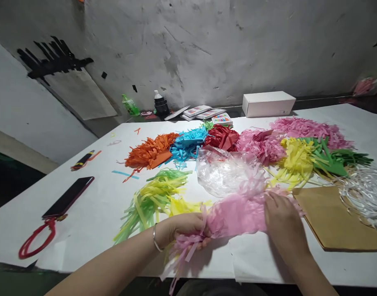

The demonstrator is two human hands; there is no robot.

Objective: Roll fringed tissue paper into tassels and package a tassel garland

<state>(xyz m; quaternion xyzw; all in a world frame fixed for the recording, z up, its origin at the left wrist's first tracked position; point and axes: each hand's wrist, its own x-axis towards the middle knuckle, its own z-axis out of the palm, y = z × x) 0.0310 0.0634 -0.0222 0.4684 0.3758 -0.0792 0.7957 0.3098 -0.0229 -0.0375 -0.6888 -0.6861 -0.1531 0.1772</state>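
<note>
A sheet of pink tissue paper (237,216) with fringed ends stretches between my hands over the front of the table. My left hand (193,230) is closed around its left end, and loose strips hang down below the fingers. At the other end, my right hand (282,222) pinches the pink paper from above; its fingertips are partly hidden. Just behind the sheet lies a crumpled clear plastic bag (219,172). Green and yellow paper fringe (154,193) rests left of my left hand. A brown paper stack (336,222) lies right of my right hand.
Orange (153,150), blue (188,142), red (222,137) and pink fringe bundles (260,146) line the table's middle. Yellow fringe (297,160) and white string (365,193) are at right. A phone (68,197) lies left. A white box (268,104) stands by the wall.
</note>
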